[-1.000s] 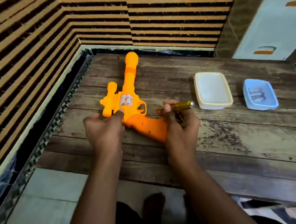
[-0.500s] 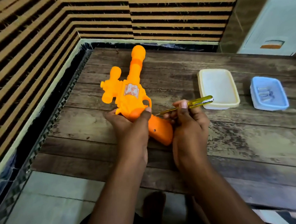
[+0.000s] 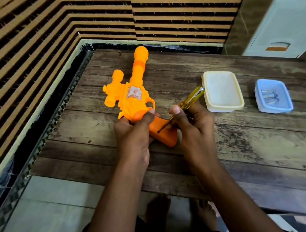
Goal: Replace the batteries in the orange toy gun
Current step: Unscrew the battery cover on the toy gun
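Orange toy gun [image 3: 132,92] lies on its side on the wooden bench [image 3: 250,145], left of centre. Sticker [image 3: 134,93] on the gun body, white and orange graphic, no writing readable. No brand seen anywhere. Long axis runs from near-right to far-left-ish: barrel tip points away from the person toward the striped wall [image 3: 52,32], grip [image 3: 165,135] points back toward the person and to the right. A small scope-like knob piece sits on the gun's left side.

Left hand [image 3: 133,135] grasps the gun at the rear of the body where the grip starts, thumb over the top. Right hand [image 3: 194,125] pinches a yellow see-through screwdriver [image 3: 187,103], thumb on the handle; its tip touches the grip at a small dark spot, handle slanting up and away to the right.

Cream box [image 3: 223,91] right of the gun, near the screwdriver's handle end, not touching. Blue tray [image 3: 274,96] further right, with several batteries [image 3: 270,96] inside; markings too small to read. Bare feet [image 3: 182,213] below the bench edge.
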`<action>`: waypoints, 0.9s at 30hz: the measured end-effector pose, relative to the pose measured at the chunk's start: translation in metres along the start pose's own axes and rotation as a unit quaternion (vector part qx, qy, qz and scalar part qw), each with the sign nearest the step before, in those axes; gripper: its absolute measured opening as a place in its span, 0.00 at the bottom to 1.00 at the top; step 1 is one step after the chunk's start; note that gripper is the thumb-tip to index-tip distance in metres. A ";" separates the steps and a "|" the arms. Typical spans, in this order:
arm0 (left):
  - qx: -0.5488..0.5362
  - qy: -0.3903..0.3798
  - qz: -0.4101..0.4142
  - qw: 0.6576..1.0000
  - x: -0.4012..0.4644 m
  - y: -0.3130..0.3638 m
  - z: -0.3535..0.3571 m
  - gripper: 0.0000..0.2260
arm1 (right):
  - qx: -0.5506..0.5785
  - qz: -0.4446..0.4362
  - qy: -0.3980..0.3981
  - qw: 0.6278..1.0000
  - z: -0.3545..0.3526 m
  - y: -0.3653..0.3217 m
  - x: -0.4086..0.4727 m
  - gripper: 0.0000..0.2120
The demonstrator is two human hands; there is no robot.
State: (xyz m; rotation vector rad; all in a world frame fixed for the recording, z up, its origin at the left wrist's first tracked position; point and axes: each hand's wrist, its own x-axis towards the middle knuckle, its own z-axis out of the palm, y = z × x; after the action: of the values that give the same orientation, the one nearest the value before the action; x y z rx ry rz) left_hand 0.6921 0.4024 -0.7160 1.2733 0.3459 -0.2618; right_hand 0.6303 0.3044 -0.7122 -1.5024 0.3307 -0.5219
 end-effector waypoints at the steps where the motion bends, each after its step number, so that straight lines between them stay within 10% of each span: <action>1: 0.000 0.000 0.001 1.000 0.000 0.000 0.000 0.09 | -0.010 -0.009 -0.005 1.000 0.001 0.000 0.000 0.10; 11: -0.021 -0.006 -0.021 1.000 0.002 0.004 -0.002 0.09 | -0.151 -0.184 -0.024 0.971 0.001 0.002 0.000 0.04; 18: -0.025 0.005 -0.024 0.999 0.002 0.003 -0.002 0.11 | -0.164 -0.251 -0.047 0.953 0.000 -0.005 0.003 0.36; 27: -0.025 -0.004 -0.013 1.000 0.004 0.000 -0.002 0.06 | -0.192 -0.273 -0.071 0.940 0.001 -0.011 0.004 0.38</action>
State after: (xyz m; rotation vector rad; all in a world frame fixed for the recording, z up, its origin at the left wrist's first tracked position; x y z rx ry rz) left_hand 0.6958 0.4038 -0.7183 1.2193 0.3595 -0.2789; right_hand 0.6325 0.3033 -0.7011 -2.0133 -0.1198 -0.8138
